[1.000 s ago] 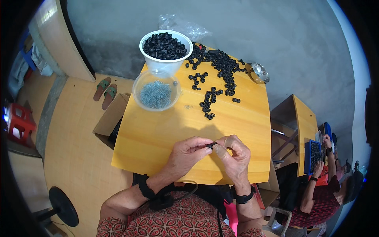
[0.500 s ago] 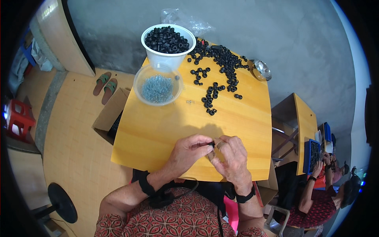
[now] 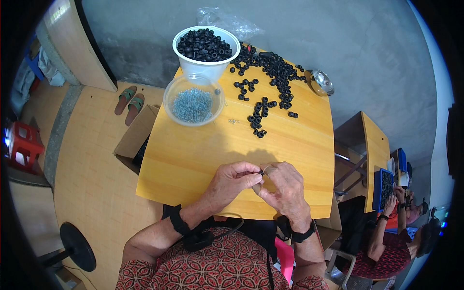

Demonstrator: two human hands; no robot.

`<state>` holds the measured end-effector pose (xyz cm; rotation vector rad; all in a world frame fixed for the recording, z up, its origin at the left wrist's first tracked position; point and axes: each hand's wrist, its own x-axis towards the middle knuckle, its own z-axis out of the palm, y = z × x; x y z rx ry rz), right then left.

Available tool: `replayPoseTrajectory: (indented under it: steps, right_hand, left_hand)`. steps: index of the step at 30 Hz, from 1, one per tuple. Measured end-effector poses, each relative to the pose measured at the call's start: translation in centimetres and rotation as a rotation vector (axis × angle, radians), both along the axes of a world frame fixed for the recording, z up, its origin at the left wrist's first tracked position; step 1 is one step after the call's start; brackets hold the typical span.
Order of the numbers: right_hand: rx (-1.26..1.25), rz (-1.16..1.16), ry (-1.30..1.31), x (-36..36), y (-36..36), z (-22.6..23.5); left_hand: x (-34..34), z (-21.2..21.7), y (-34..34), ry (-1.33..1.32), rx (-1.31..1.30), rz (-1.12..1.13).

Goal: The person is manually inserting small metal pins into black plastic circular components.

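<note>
Over the near part of the yellow wooden table, my two hands meet at a small black round part. My left hand pinches it between thumb and fingertips. My right hand is closed at the part's other side, its fingers bent; what they hold is hidden. Farther off lie loose black round parts with holes in them. A clear round tub of small shiny bluish pieces stands at the left, and a few tiny pieces lie beside it.
A white bucket full of black parts stands at the back, with a clear plastic bag behind it. A metal bowl leans at the far right corner. Left of the table is a cardboard box. Another person works at the right.
My hands stay together at the black part, with small shifts of the fingers. The right fingers have closed in more over the part, which now shows less.
</note>
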<state>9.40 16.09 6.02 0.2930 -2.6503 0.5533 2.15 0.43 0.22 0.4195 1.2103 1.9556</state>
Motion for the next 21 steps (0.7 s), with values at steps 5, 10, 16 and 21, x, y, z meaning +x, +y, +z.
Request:
replayPoseTrajectory:
  steps: [5,10,16,21]
  right_hand:
    - [0.055,0.016,0.02,-0.08,0.07,0.09]
    - [0.075,-0.002,0.043,-0.19,0.1,0.16]
    - [0.125,0.026,0.055,-0.15,0.01,-0.45]
    - [0.161,0.047,0.062,-0.2,-0.23,-0.58]
  left_hand:
    - [-0.26,-0.06,-0.24,-0.04,-0.066,-0.025]
    - [-0.43,0.05,-0.19,-0.078,-0.065,-0.069]
    - [-0.78,-0.2,-0.51,0.104,-0.157,-0.132]
    - [-0.63,-0.02,-0.66,0.163,-0.203,-0.11]
